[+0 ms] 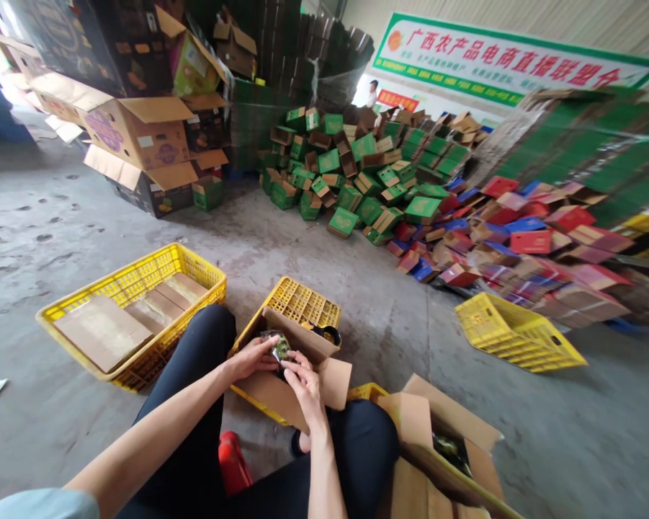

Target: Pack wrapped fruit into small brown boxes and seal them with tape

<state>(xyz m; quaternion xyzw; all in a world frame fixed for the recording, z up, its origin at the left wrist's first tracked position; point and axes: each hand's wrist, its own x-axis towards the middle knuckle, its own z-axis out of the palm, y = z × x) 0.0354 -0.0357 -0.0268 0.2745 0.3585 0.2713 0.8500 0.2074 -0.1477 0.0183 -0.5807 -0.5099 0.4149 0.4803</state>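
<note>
My left hand [253, 358] and my right hand [305, 380] both grip a small clear plastic packet [280, 349] with dark green contents. They hold it over an open cardboard box [335, 383], whose flaps are spread. What exactly is in the packet I cannot make out. The box rests on an upturned yellow crate [302, 301] between my knees. A black tool that looks like a tape dispenser [329, 334] lies by the box's far flap.
At left, a yellow crate [220, 287] holds closed cartons [104, 331]. An open box [478, 432] with dark packets stands right of my knee. Another yellow crate [524, 339] is further right. Heaped green boxes [356, 180] and red and blue boxes [518, 231] lie beyond.
</note>
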